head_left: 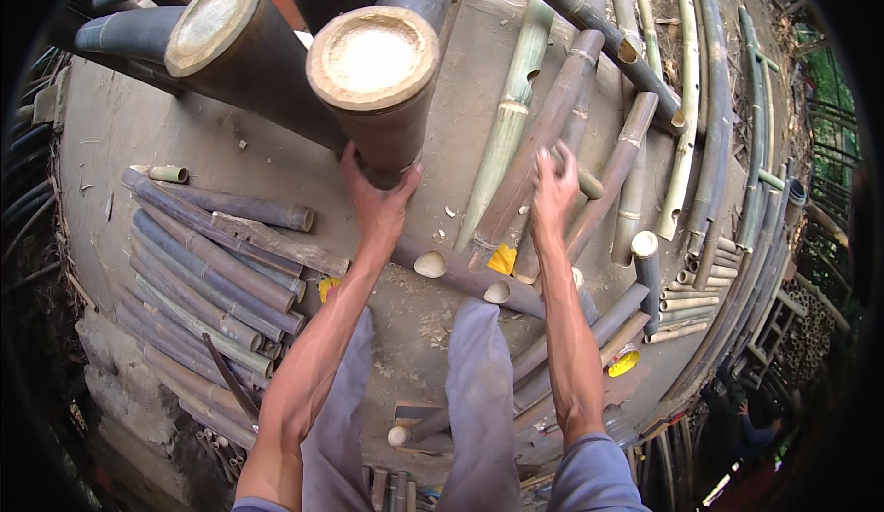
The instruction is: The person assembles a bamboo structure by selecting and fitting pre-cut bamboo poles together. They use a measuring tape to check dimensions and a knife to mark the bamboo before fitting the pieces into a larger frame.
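While the left hand (382,203) spreads its thumb and fingers wide around the lower visible part of a thick bamboo post (396,130), the right hand (556,185) is apart from it, farther to the right. The post is at the upper middle of the view. Its pale cut end (372,54) faces up to the camera, and its long axis runs from this end downward, away from the camera, to the left palm. The far end is hidden behind the hand, so I cannot tell whether it touches the ground (442,116).

The right hand has its fingers half bent, in front of a long brown pole (548,125). It is blurred, and I cannot tell if it holds something. Just beside it shows a short round stub (589,184).

To the left of the post, a 2nd thick post (267,88) also turns its pale end to the camera. Near the knees (479,332), a dark pole with 2 holes (460,274) lies crosswise. Many dark poles (203,277) lie in a pile at the left.
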Demonstrator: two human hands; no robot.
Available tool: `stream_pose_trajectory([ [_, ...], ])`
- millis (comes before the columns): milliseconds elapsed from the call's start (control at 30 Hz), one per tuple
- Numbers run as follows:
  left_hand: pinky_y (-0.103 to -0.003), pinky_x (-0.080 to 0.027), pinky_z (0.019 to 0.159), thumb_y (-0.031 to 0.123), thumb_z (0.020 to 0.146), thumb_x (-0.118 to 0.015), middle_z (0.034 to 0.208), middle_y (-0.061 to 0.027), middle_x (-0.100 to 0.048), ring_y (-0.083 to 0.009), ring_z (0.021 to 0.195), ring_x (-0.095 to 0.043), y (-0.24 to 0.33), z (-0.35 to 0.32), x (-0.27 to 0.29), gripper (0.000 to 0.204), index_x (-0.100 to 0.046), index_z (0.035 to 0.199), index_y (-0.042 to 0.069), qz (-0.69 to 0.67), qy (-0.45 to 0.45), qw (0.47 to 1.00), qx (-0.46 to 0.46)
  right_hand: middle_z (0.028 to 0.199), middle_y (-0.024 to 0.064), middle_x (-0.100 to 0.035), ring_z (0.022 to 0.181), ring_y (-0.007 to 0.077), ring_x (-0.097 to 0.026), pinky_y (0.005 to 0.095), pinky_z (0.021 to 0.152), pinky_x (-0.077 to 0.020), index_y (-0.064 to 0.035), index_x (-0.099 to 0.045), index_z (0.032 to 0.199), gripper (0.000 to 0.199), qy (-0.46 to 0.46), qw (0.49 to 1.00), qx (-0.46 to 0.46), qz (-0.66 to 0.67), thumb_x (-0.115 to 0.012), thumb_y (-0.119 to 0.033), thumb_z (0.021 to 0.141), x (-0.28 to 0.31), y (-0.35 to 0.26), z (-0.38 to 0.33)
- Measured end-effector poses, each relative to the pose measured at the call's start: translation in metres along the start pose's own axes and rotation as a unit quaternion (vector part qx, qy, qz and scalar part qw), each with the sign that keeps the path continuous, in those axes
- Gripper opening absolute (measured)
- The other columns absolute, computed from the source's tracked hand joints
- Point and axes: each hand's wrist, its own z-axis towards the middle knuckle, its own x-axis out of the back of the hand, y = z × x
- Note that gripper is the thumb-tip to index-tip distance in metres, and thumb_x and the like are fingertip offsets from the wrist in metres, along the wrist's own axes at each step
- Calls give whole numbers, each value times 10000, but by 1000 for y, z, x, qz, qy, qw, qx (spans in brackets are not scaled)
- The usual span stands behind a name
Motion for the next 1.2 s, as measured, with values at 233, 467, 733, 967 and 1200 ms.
stream_pose_trajectory([
  [233, -456, -290, 1056, 314, 706, -788, 1377, -229, -328, -344, 1278, -341, -65, -79, 41, 921, -265, 1391, -12, 247, 37, 950, 186, 1146, 249, -539, 977, 363, -571, 426, 866, -455, 40, -436, 1307, 694, 19, 902, -136, -410, -696, -165, 696, 155, 133, -47],
  [467, -694, -220, 1013, 471, 714, -765, 1468, -221, -232, -402, 1352, -241, -122, -128, 31, 977, -232, 1429, 72, -76, 24, 821, 566, 1230, 310, -496, 1128, 419, -517, 429, 1000, -388, 81, -301, 1369, 867, 41, 908, -110, -401, -717, -213, 667, 166, 153, 19],
  [733, -660, -281, 981, 488, 759, -725, 1348, -97, -424, -324, 1257, -406, -143, -119, -22, 815, -340, 1361, 97, -125, 43, 830, 542, 1060, 214, -579, 914, 303, -626, 416, 780, -523, 60, -384, 1237, 781, -20, 936, -271, -223, -771, -177, 601, 194, 197, 44],
  [967, -491, -392, 948, 456, 728, -733, 1183, -105, -530, -251, 1097, -518, -160, -88, 17, 733, -449, 1252, 29, -158, 111, 871, 451, 934, 140, -610, 821, 214, -616, 345, 740, -507, 33, -441, 1164, 676, -111, 965, -225, -75, -796, -141, 616, 168, 117, 13],
  [1200, -415, -440, 939, 457, 724, -721, 1106, -109, -567, -242, 1019, -555, -140, -71, 20, 681, -498, 1190, 15, -225, 69, 818, 525, 883, 128, -586, 764, 222, -627, 346, 695, -539, 22, -351, 1246, 692, -88, 978, -179, 59, -740, -79, 682, 163, 9, -14],
])
